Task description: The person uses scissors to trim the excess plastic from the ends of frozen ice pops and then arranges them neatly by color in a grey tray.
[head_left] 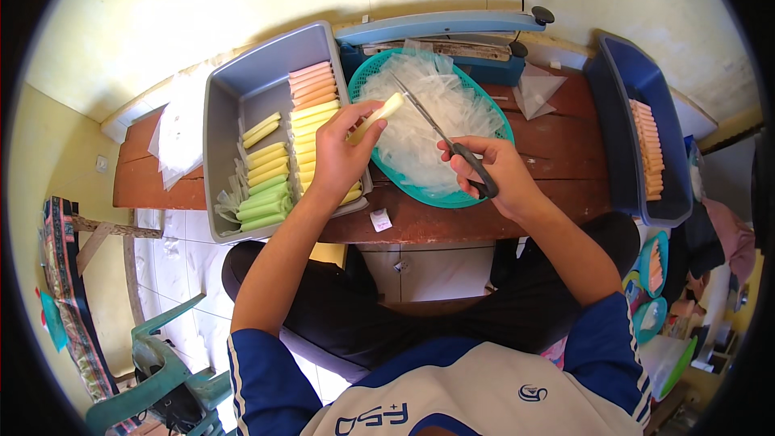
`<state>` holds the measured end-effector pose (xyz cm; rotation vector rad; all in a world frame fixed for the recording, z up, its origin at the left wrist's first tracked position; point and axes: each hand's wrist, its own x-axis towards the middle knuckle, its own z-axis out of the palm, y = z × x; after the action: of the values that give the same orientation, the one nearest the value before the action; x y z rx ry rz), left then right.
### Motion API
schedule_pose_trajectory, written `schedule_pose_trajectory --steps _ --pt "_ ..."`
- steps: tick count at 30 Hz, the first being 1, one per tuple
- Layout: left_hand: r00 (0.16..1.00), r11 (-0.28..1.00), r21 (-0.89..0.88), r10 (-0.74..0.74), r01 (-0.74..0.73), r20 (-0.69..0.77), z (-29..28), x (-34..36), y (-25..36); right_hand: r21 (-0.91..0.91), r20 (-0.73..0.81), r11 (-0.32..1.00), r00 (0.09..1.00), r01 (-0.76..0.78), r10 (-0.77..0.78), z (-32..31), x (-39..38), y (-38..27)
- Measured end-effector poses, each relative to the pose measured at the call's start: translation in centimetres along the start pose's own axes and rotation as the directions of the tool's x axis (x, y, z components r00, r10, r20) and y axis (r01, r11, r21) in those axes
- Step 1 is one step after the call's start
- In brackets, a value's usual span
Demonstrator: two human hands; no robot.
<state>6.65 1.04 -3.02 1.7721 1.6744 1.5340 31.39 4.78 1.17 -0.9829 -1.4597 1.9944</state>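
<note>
My left hand (pixel 347 145) grips a pale yellow filled plastic tube (pixel 384 113), its top end beside the long blades of black-handled scissors (pixel 475 165). My right hand (pixel 492 178) is closed round those scissors. Beneath both hands, a turquoise perforated basket (pixel 492 105) holds a pile of clear plastic scraps (pixel 436 145). On the left, a grey tub (pixel 242 81) contains rows of pink (pixel 311 85), yellow (pixel 266 163) and green (pixel 260 207) filled tubes, some with loose clear ends.
The wooden table (pixel 549 186) also carries a blue sealing machine (pixel 444 24), a navy tub (pixel 605 113) of peach-coloured tubes, plastic sheets (pixel 178 129) and a small white packet (pixel 380 220). A green plastic chair (pixel 145 391) stands at lower left; assorted containers (pixel 652 266) lie at right.
</note>
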Motion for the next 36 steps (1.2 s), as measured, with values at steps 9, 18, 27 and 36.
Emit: schedule_pose_trajectory --steps 9,18,27,36 --pt "1.000 1.000 0.005 -0.009 0.009 0.012 0.02 -0.03 0.00 0.031 -0.031 1.000 1.000 -0.001 0.002 0.31 -0.01 0.03" --pt "1.000 1.000 0.000 -0.006 0.006 0.000 0.15 -0.04 0.15 0.014 -0.010 1.000 1.000 0.009 -0.009 0.13 -0.03 0.15" --pt "1.000 1.000 0.001 0.005 -0.005 0.008 0.22 -0.04 0.15 0.015 -0.022 1.000 1.000 0.004 -0.003 0.25 -0.05 -0.01" --pt "1.000 1.000 0.008 0.001 -0.001 0.013 0.17 -0.05 0.10 0.061 -0.071 0.998 0.997 0.009 -0.004 0.52 -0.01 0.14"
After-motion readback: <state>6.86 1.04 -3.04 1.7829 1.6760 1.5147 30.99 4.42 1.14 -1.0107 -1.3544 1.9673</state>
